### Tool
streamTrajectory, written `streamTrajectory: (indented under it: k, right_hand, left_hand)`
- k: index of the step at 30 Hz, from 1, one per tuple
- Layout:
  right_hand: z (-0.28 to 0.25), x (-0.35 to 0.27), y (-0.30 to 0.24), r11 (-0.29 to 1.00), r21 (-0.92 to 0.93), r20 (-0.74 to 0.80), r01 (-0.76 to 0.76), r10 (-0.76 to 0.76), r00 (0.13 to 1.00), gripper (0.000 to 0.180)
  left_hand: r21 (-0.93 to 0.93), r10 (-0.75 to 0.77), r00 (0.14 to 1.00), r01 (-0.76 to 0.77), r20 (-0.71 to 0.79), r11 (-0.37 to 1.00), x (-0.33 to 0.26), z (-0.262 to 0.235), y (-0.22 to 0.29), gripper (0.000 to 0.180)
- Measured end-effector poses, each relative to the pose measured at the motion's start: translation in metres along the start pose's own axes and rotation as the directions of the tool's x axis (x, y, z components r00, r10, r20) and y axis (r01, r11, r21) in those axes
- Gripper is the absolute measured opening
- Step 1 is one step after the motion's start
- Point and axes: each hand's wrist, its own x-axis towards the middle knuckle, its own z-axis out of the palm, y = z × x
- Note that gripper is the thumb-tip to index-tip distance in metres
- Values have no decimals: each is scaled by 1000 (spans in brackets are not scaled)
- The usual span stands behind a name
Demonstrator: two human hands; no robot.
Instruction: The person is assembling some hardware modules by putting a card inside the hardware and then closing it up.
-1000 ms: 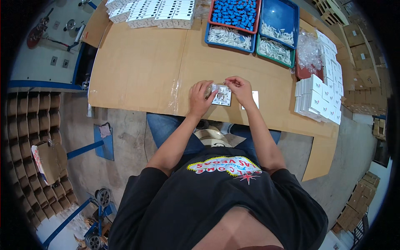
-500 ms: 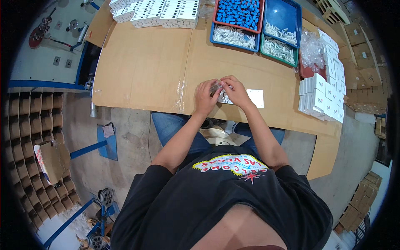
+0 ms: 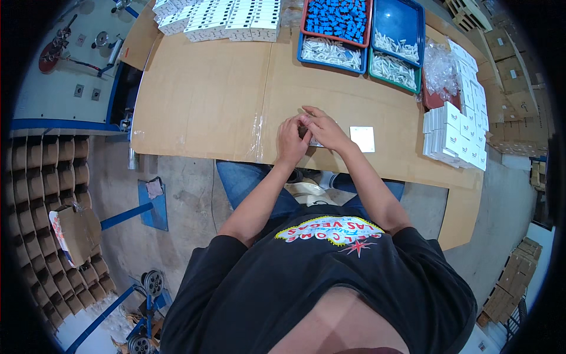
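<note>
My left hand (image 3: 290, 141) and my right hand (image 3: 328, 132) meet over the near edge of the cardboard-covered table. Both are closed, fingertips together around something small that my fingers mostly hide. My right fingers reach across the top of my left fingertips. Beneath my right palm shows a sliver of a pale, shiny flat piece (image 3: 315, 143). Just right of my right wrist a flat white box or card (image 3: 362, 139) lies on the cardboard (image 3: 200, 112).
Beyond my hands stand a red tray (image 3: 304, 29) of blue pieces, two blue trays (image 3: 400, 15) and a green tray (image 3: 372, 72), holding small white tubes. White boxes (image 3: 451, 133) and clear plastic bags (image 3: 441, 68) are at right. More white boxes (image 3: 236, 20) fill the back left.
My right hand has shifted left, its fingers now over my left fingertips. The clear, crinkled bit seen between my fingers before is now hidden.
</note>
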Motion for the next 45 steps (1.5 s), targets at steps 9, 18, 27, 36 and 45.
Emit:
streamTrajectory:
  k: [9, 18, 27, 36, 45]
  right_hand:
    - [2, 0, -2, 995, -97, -18, -10, 8, 1000, 53]
    - [9, 1, -8, 995, 78, -46, -62, 66, 997, 53]
    - [15, 3, -10, 995, 24, -46, -93, 94, 995, 54]
    - [-26, 22, -1, 966, 222, -119, -132, 161, 980, 43]
    - [-144, 109, 77, 861, -413, -658, -297, -57, 751, 21]
  left_hand:
    - [7, 58, 997, -58, -53, 998, -1, 2, -5, 44]
    - [0, -62, 998, 62, -1, 998, -4, 3, -8, 42]
    - [-32, 28, 999, -29, -39, 999, -3, 2, -10, 37]
    - [-96, -138, 990, 135, -30, 986, -1, 4, -8, 35]
    - [-47, -103, 992, 100, -77, 994, 0, 3, -1, 39]
